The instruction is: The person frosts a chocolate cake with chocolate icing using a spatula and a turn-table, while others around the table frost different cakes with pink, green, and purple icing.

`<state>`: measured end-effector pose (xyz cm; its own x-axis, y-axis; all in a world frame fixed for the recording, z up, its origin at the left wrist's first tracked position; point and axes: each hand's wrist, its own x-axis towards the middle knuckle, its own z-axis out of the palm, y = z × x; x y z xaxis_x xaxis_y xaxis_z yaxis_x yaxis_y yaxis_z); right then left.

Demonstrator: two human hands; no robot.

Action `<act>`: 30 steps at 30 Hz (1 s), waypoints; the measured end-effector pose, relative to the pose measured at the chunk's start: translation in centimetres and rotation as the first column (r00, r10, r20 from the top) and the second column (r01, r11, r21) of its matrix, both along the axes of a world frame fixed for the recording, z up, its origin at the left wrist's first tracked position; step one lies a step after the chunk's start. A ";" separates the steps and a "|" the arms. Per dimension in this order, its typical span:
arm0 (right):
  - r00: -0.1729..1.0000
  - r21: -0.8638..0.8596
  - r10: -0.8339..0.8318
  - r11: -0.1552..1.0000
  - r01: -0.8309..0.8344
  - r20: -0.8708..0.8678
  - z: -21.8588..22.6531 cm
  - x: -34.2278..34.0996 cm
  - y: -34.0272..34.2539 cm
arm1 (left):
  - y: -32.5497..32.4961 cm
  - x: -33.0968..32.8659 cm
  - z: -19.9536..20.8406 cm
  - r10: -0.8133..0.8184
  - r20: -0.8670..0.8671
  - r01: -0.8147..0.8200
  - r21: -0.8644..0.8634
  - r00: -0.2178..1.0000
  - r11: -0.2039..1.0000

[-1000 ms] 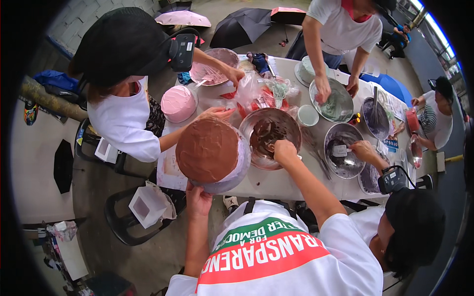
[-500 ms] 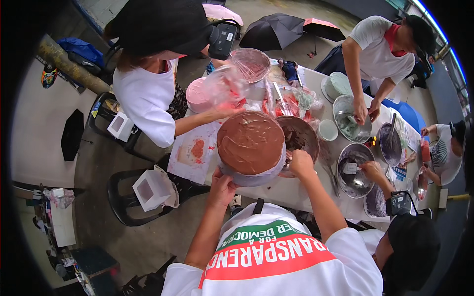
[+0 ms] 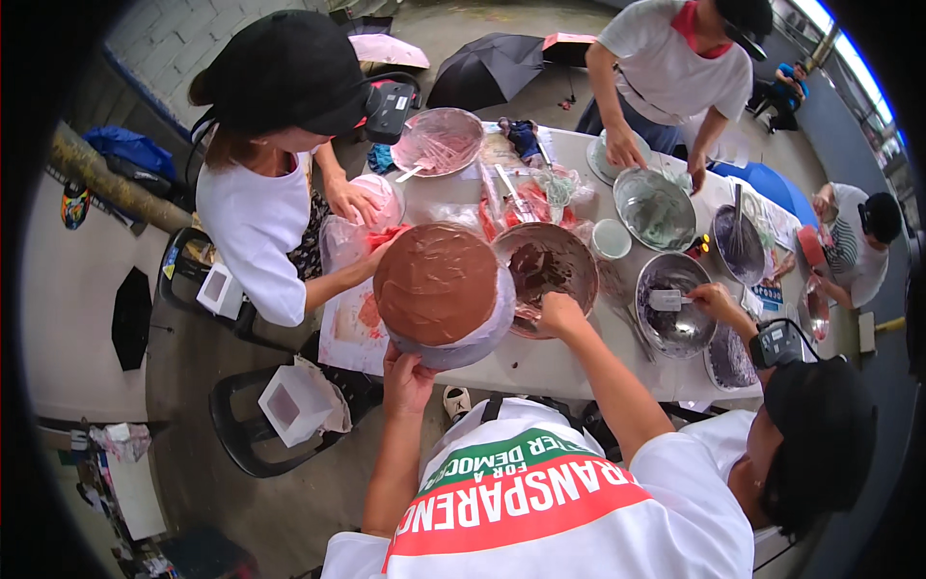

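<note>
A round cake (image 3: 436, 283) covered in brown chocolate frosting is held up above the table edge, its top smeared and uneven. It rests on a pale, greyish-white cake board (image 3: 461, 349). From below, my left hand (image 3: 409, 382) grips the board's near edge. My right hand (image 3: 561, 317) is closed at the near side of a metal mixing bowl (image 3: 582, 259) smeared with brown frosting. What its fingers hold is hidden.
At left a person (image 3: 253, 217) touches a pink cake (image 3: 381, 198). Across the table another person (image 3: 675, 72) works by a green-smeared bowl (image 3: 656, 214). On my right, a co-worker's hand (image 3: 716, 301) holds a spatula (image 3: 667, 300) in a bowl. A chair (image 3: 236, 425) carries a white box (image 3: 289, 405).
The cake and my left hand have shifted left and slightly down in view. My right hand has moved left, near the bowl's rim. The person at left has put down the plastic and reaches to the pink cake.
</note>
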<state>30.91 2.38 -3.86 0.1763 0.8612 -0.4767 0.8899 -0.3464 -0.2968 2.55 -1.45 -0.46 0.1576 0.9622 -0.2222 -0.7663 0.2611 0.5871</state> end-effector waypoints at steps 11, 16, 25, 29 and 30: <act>0.979 0.111 -0.192 0.974 0.198 -0.068 -1.4 0.1 0.6 | -2.7 -2.7 -0.6 0.041 -0.074 -0.040 0.011 0.996 0.999; 0.974 0.258 -0.225 0.939 0.228 -0.040 -0.4 0.5 0.8 | -4.0 -3.2 -0.3 0.094 -0.034 -0.095 -0.016 0.995 0.995; 0.990 0.151 -0.140 0.979 0.134 0.029 -2.2 -0.3 1.6 | -6.4 -1.8 -0.3 0.217 -0.013 -0.217 -0.035 0.976 0.975; 0.990 0.100 -0.142 0.985 0.141 0.006 -1.4 -0.5 2.0 | -8.1 -2.2 -1.1 0.216 -0.082 -0.219 -0.029 0.973 0.975; 0.990 0.101 -0.140 0.985 0.139 0.012 -1.4 -0.3 2.3 | -8.4 -2.3 -1.1 0.219 -0.090 -0.221 -0.016 0.972 0.975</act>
